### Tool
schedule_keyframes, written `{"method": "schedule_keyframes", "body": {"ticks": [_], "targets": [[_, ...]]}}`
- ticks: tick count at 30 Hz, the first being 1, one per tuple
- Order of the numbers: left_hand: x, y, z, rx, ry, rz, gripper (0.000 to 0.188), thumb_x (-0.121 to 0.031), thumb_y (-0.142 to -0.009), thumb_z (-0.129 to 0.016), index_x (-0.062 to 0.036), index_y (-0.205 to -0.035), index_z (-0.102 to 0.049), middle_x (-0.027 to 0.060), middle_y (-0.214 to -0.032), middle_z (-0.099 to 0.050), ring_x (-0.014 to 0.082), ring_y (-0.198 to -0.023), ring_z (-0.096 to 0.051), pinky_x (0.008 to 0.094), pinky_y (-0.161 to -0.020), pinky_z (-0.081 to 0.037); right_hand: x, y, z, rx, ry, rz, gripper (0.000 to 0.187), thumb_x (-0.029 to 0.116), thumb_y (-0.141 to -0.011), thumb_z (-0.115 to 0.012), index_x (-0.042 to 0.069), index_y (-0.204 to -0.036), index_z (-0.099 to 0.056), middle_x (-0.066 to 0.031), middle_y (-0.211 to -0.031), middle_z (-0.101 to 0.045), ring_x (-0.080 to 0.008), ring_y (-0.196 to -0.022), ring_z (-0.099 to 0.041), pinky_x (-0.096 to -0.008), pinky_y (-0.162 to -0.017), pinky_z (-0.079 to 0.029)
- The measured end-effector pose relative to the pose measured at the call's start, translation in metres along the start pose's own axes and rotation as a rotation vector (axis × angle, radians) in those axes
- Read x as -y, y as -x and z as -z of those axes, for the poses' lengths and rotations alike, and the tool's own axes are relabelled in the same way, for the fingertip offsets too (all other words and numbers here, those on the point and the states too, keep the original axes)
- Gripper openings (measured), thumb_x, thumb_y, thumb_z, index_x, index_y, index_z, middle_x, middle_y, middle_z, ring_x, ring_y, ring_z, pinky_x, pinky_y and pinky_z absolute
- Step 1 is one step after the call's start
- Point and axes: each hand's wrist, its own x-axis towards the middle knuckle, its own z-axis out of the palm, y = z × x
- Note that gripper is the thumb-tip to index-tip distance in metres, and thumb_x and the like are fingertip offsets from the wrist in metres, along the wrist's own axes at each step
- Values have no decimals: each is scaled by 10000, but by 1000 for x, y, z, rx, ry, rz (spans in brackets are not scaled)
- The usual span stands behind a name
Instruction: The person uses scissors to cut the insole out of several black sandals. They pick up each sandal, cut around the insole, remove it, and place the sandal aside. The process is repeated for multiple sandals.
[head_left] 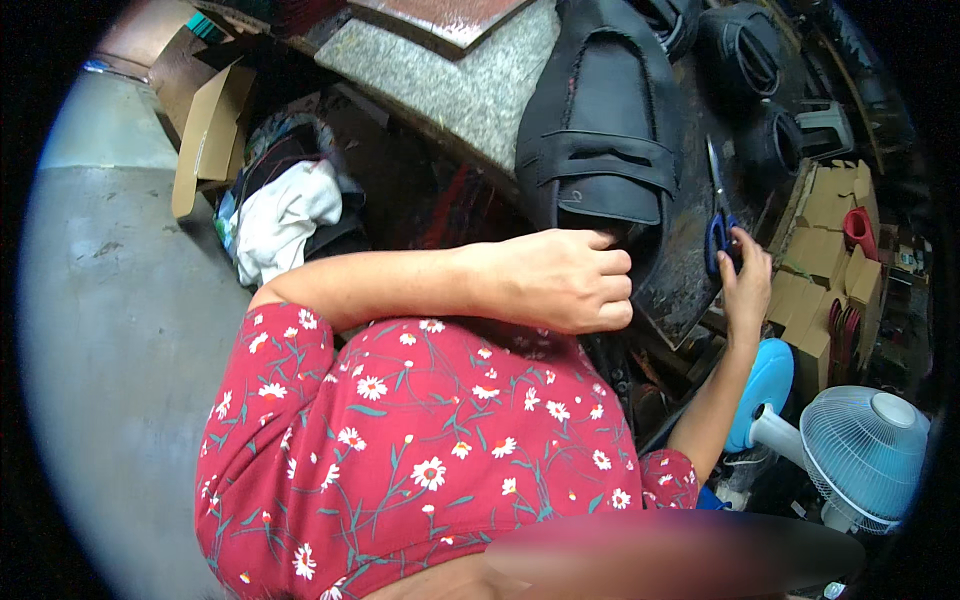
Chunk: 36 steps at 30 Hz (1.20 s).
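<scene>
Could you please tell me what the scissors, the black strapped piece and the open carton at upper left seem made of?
Scissors: glossy grey blades, probably metal; smooth blue handles, likely plastic. Black strapped piece: leather or a synthetic, going by its smooth, softly shining surface; unclear which. Carton: matte brown, apparently cardboard, judging by its stiff, folded sides.

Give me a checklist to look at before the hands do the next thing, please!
1. Right hand is on the handle end of the scissors: ok, thumb and fingers are at the blue handles.
2. Scissor tips point away from the person: ok.
3. Left hand is clear of the blades: ok, it is well apart from them.
4. Left hand holds the big black piece firmly: cannot tell, its fingers curl at the near end.
5. No other things on the table: not ok, smaller black pieces are there too.
6. Fan is switched off: cannot tell.
</scene>
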Motion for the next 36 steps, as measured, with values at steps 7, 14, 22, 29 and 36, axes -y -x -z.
{"method": "schedule_keyframes", "body": {"ticks": [7,14,22,29,36], "targets": [[15,18,22,-379,-100,163,517,-390,-711,-789,-92,-1106,-643,173,-1416,-531,346,-1340,-506,507,-1153,-383,-2,-4,-5,66,42,-248,418,357,-872,-758,128,-1210,-672,-68,-990,-680,-289,-975,-653,-426,-821,-520],[38,29,22,-154,2,422,673,-445,-807,-777,-61,-1324,-583,180,-1316,-601,336,-1139,-609,444,-996,-473,1,-7,-9,216,70,-255,411,332,-858,-758,99,-1189,-691,-105,-910,-677,-298,-829,-678,-425,-752,-521],[71,8,19,-279,-36,495,383,-192,-848,-744,-89,-1185,-596,101,-951,-642,314,-906,-684,425,-771,-566,-8,4,8,372,-833,-438,368,14,-898,-571,-57,-1255,-621,-122,-1074,-739,-125,-984,-685,-239,-865,-505],[90,-7,20,-56,-126,524,134,-185,-849,-693,-79,-930,-700,115,-992,-668,331,-922,-698,435,-777,-573,40,40,44,365,-679,-252,407,153,-768,-819,17,-1116,-660,-23,-853,-682,-106,-765,-640,-255,-718,-502],[96,-11,11,-173,-79,551,134,-186,-927,-648,-68,-988,-667,130,-932,-688,359,-882,-690,446,-750,-560,80,28,62,268,-223,-83,480,353,-668,-897,86,-1013,-699,-99,-774,-699,-265,-701,-692,-368,-667,-516]]}}
